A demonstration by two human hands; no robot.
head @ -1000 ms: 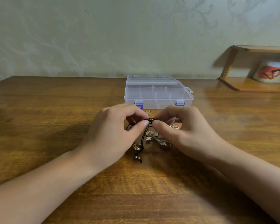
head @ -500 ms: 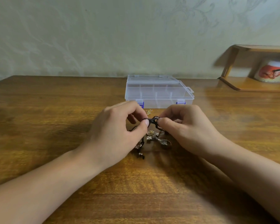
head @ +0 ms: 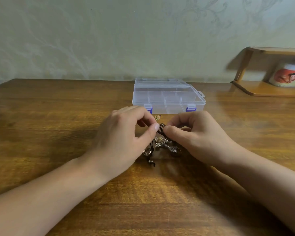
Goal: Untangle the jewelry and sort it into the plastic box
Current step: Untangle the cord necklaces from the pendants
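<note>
Jewelry (head: pixel 162 144) lies knotted together at the centre of the frame on the wooden desk (head: pixel 58 125), just below the closed plastic box (head: pixel 168 96). A black cord (head: pixel 161 129) rises out of the heap, and both hands work it: the left hand (head: pixel 126 138) pinches it between thumb and forefinger, and the right hand (head: pixel 194 135) pinches the same cord just beside it, thumb tips almost touching. A ring (head: pixel 146 151) and silvery charms sit under the cord, and one small gold piece (head: pixel 157 117) lies apart near the box's blue latches. Pulling the cord hard from here would likely tighten the knot rather than free it, and could drag the charms along or flick a loose piece off the desk. With its lid shut, the box cannot yet take anything.
</note>
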